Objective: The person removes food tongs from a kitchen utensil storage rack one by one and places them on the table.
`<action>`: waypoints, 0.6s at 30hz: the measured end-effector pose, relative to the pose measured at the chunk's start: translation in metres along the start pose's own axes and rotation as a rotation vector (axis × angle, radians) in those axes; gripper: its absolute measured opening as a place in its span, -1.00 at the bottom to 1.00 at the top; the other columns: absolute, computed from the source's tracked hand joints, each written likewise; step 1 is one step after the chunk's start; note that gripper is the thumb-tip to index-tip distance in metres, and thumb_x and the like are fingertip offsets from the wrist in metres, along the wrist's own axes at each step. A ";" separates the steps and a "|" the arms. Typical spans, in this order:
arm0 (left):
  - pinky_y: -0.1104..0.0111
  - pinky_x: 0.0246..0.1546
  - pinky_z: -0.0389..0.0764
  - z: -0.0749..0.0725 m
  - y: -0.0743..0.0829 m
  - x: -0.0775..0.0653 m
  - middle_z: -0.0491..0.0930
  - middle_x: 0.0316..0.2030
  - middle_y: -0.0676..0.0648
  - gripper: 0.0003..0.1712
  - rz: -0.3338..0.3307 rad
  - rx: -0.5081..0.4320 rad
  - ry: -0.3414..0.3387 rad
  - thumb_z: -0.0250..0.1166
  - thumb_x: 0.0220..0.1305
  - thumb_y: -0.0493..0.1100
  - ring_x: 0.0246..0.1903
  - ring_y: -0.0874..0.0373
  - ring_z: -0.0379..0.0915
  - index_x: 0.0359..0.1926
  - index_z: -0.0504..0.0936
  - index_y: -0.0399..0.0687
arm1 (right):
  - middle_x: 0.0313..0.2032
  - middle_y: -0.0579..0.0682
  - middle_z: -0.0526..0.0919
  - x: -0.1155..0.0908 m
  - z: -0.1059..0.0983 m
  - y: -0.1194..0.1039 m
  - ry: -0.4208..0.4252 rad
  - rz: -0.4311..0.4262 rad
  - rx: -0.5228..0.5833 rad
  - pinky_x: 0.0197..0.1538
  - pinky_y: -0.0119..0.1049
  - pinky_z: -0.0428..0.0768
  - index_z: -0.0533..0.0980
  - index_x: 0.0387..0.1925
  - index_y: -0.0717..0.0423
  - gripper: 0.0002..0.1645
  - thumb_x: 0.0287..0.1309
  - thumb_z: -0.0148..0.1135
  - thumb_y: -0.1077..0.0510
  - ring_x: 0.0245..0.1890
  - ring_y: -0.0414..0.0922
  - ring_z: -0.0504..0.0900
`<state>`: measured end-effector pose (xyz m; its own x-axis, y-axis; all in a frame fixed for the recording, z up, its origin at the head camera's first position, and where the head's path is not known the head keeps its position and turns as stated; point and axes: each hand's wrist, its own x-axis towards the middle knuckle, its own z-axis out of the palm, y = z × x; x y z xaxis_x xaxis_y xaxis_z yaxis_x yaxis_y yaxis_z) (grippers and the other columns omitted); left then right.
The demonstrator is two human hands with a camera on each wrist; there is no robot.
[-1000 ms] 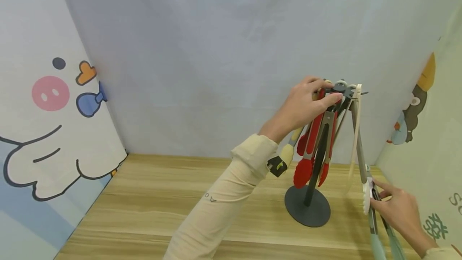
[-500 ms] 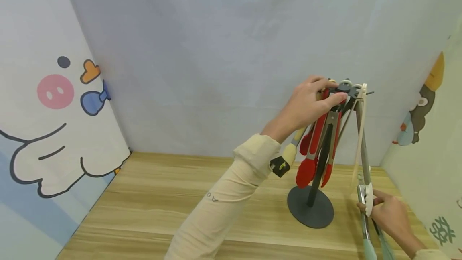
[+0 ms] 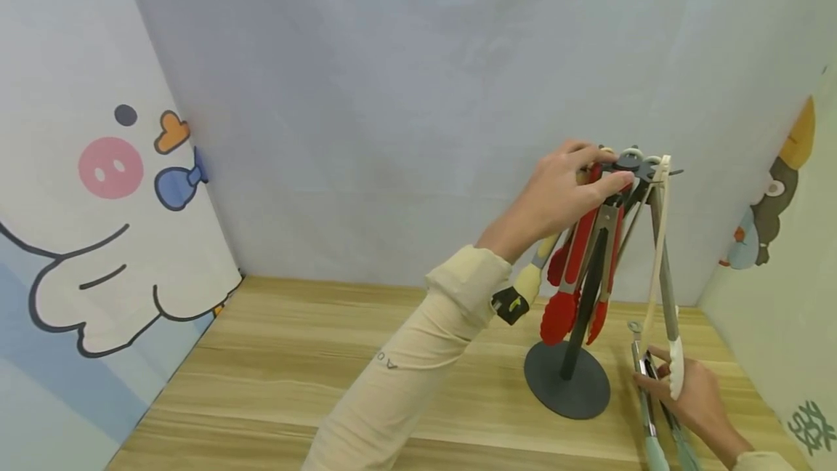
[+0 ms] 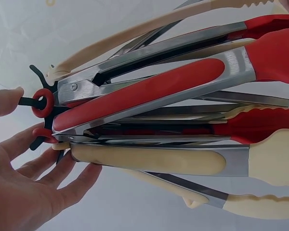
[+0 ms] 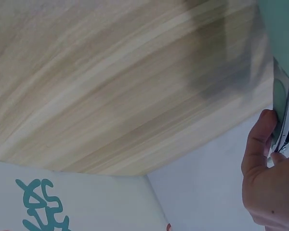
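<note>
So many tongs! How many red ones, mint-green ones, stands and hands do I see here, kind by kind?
Red tongs: 2
Mint-green tongs: 1
Dark stand: 1
Hands, left hand and right hand: 2
Total: 6

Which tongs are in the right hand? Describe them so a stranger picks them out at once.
On the wooden table, find the dark stand, then go right to the person's right hand. It grips metal tongs with mint-green parts; tips seen on the hanging tongs are red, cream or white.
</note>
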<state>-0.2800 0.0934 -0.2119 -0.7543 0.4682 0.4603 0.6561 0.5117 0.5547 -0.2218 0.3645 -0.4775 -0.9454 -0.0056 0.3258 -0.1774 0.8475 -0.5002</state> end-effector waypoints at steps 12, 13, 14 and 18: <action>0.55 -0.27 0.35 0.003 0.001 0.000 0.30 0.19 0.16 -0.50 -0.004 -0.010 -0.001 0.09 0.34 0.18 -0.19 0.34 0.27 0.21 0.49 0.11 | -0.47 0.09 0.61 -0.001 0.012 0.002 -0.039 0.131 0.136 -0.52 -0.36 0.45 0.50 -0.06 0.55 -0.30 -0.15 0.49 0.09 -0.54 -0.23 0.46; 0.56 -0.27 0.35 0.003 0.001 0.000 0.30 0.18 0.17 -0.50 -0.005 -0.016 -0.001 0.10 0.34 0.18 -0.20 0.34 0.27 0.21 0.49 0.11 | -0.47 0.09 0.61 0.000 0.013 0.003 -0.046 0.140 0.130 -0.51 -0.36 0.45 0.49 -0.06 0.55 -0.29 -0.15 0.50 0.09 -0.54 -0.21 0.48; 0.55 -0.28 0.35 0.003 0.001 0.000 0.30 0.18 0.16 -0.50 -0.003 -0.019 0.000 0.10 0.34 0.17 -0.20 0.34 0.27 0.21 0.49 0.11 | -0.47 0.09 0.62 0.001 0.013 0.003 -0.052 0.144 0.119 -0.50 -0.35 0.46 0.50 -0.07 0.55 -0.30 -0.15 0.50 0.09 -0.53 -0.19 0.50; 0.55 -0.28 0.35 0.002 0.001 0.001 0.31 0.18 0.16 -0.51 -0.004 -0.020 0.004 0.10 0.35 0.16 -0.19 0.33 0.28 0.21 0.49 0.10 | -0.46 0.12 0.63 0.006 0.014 0.003 -0.102 0.146 0.073 -0.46 -0.28 0.52 0.48 -0.07 0.58 -0.28 -0.12 0.48 0.07 -0.50 -0.07 0.60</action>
<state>-0.2798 0.0962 -0.2121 -0.7567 0.4638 0.4608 0.6528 0.4987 0.5702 -0.2319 0.3593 -0.4882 -0.9847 0.0574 0.1647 -0.0526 0.8026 -0.5942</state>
